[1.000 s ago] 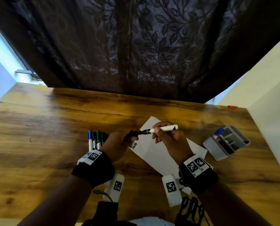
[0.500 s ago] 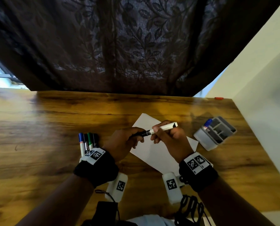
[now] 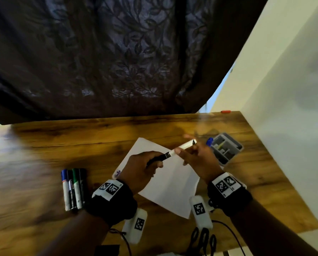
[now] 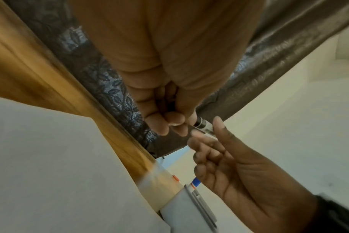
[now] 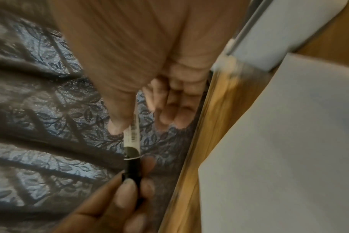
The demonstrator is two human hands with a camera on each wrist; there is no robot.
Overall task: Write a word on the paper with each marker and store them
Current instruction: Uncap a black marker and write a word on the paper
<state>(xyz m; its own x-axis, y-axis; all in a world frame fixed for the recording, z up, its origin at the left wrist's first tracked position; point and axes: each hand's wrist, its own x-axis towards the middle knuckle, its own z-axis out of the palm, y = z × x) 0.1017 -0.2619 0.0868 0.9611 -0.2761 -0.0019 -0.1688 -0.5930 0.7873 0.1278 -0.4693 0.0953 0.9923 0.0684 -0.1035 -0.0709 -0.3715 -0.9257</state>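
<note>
A white-barrelled marker with a black cap (image 3: pixel 180 147) hangs above the white paper (image 3: pixel 169 183). My left hand (image 3: pixel 143 169) grips its black cap end (image 5: pixel 133 167). My right hand (image 3: pixel 198 157) pinches the white barrel (image 4: pixel 204 126) between thumb and forefinger, its other fingers loosely spread. In the right wrist view the cap meets the barrel with no gap. A purple word (image 3: pixel 117 172) shows on the paper beside my left wrist. Several more markers (image 3: pixel 73 189) lie side by side to the left of the paper.
A grey compartment organiser (image 3: pixel 228 150) stands right of the paper with a blue-capped marker (image 3: pixel 209 141) in it. A dark curtain (image 3: pixel 117 61) hangs behind the wooden table (image 3: pixel 43 145), and a white wall closes the right side. A small orange object (image 3: pixel 225 111) lies at the far right corner.
Both hands have carried the marker a little to the right, closer to the organiser. The thin black neck seen earlier between cap and barrel no longer shows. My right fingers have spread.
</note>
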